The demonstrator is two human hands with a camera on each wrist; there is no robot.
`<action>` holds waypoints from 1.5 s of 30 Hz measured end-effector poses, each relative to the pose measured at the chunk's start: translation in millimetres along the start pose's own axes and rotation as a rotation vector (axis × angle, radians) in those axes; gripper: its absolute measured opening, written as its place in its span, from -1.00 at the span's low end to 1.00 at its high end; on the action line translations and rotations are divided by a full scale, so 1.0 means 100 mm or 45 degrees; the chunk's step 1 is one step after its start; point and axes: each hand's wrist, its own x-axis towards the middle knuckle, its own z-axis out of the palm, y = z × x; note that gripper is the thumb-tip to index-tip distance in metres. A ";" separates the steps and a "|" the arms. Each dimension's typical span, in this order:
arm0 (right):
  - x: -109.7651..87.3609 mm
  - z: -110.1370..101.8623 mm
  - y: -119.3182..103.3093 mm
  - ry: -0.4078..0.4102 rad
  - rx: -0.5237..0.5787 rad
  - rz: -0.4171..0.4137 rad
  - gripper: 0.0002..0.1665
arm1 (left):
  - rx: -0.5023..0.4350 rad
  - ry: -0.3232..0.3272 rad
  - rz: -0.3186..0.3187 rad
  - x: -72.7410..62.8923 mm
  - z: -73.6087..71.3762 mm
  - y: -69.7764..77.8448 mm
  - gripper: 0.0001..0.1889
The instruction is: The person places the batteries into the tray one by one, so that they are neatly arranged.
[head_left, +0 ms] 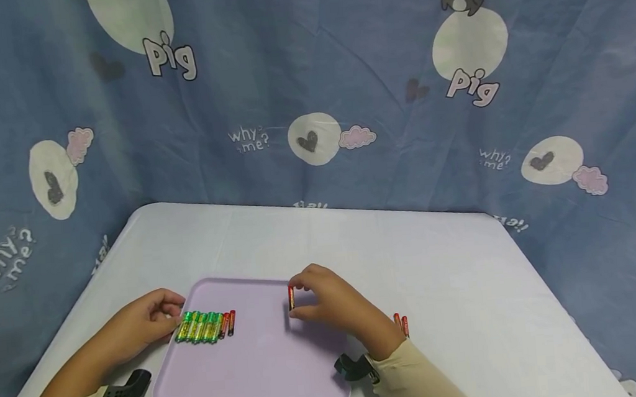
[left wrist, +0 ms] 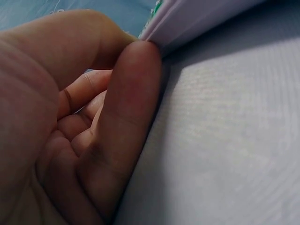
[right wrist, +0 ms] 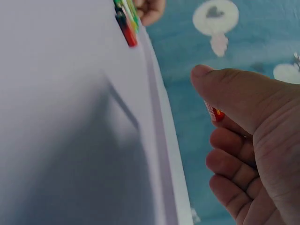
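Observation:
My right hand (head_left: 328, 297) pinches a slim red and black battery (head_left: 291, 298) between thumb and fingers, holding it upright over the right half of a lilac tray (head_left: 253, 378). In the right wrist view the thumb hides most of this battery (right wrist: 215, 114); its red end shows. My left hand (head_left: 150, 317) is at the tray's left edge, and in the left wrist view its thumb and a finger pinch the rim, other fingers curled. Beside it on the tray lies a row of several green and gold batteries (head_left: 199, 327), with two red and black batteries (head_left: 228, 324) at its right end.
Two more red batteries (head_left: 401, 325) lie on the white tablecloth (head_left: 441, 263) right of the tray, close to my right wrist. Black wrist mounts (head_left: 124, 389) are at both cuffs. A blue printed curtain (head_left: 263, 72) hangs behind the table.

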 end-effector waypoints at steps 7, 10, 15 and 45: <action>0.17 0.16 -0.25 -0.054 -0.077 -0.039 -0.45 | -0.001 0.004 0.011 0.04 0.01 -0.01 -0.59; 0.25 0.24 -0.34 -0.075 -0.100 -0.031 -0.46 | 0.006 0.003 0.007 0.05 0.01 -0.03 -0.59; 0.39 0.38 -0.46 -0.123 -0.084 0.067 -0.49 | -0.002 -0.002 0.015 0.06 0.01 -0.02 -0.59; 0.52 0.75 -0.63 -0.166 -0.320 0.090 -0.36 | -0.019 -0.004 -0.020 0.00 0.01 0.03 -0.57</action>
